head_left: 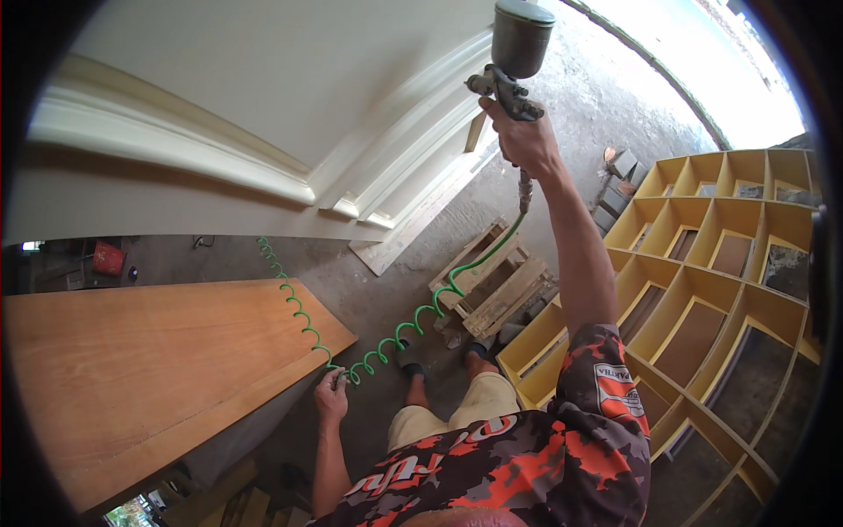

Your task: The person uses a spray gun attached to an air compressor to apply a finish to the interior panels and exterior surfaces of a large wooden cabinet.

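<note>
My right hand is raised, its fingers wrapped round the grip of a metal spray gun. A grey paint cup tops the gun, whose nozzle points left toward a large white panelled piece. From the gun's handle a green coiled air hose runs down to my left hand. Low at the left, that hand is closed on the hose beside the corner of an orange-brown wooden board. Beyond it the hose carries on up and away, passing under the white piece.
A yellow wooden shelf frame with many compartments stands close on my right. Small wooden pallets lie on the concrete floor ahead of my feet. A red container is at the far left. Bricks or blocks sit near the shelf.
</note>
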Demonstrator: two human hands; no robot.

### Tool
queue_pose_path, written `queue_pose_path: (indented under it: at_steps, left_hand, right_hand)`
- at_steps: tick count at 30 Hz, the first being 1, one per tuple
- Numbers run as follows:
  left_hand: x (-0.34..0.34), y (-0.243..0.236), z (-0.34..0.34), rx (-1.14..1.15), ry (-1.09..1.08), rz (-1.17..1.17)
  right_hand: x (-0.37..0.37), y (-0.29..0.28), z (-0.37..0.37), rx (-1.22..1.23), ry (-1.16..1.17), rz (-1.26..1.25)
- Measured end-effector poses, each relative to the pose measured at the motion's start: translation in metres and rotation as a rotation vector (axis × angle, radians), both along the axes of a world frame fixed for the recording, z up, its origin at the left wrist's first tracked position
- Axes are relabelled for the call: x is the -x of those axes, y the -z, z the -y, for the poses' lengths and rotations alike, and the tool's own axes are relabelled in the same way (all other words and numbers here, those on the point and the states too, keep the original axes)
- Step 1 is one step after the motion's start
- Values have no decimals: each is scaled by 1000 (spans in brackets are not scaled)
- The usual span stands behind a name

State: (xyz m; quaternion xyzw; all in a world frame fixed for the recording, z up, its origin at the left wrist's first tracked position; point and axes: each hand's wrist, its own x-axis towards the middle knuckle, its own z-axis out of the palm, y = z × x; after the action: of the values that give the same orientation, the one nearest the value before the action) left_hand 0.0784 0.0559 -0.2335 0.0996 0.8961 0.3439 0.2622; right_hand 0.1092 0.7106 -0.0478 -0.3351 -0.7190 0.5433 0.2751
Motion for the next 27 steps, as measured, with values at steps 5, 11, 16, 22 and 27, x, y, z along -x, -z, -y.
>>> queue_pose_path:
  at_steps: [5, 11, 16, 22, 27]
  left_hand:
    - [-4, 0, -14, -53, -8, 15]
    - [-4, 0, -19, -95, -17, 30]
    - [-10, -8, -35, -144, -40, 85]
    - [-21, -14, -57, -165, -35, 95]
    - [-27, -21, -63, -164, -17, 87]
  right_hand:
    - [-12, -8, -45, 87, 71, -29]
    - [-22, 9, -121, 85, 158, -103]
    - [-28, 7, -169, 100, 185, -41]
    - [-28, 11, -220, -4, 228, 48]
    - [-30, -3, -231, -190, 286, 194]
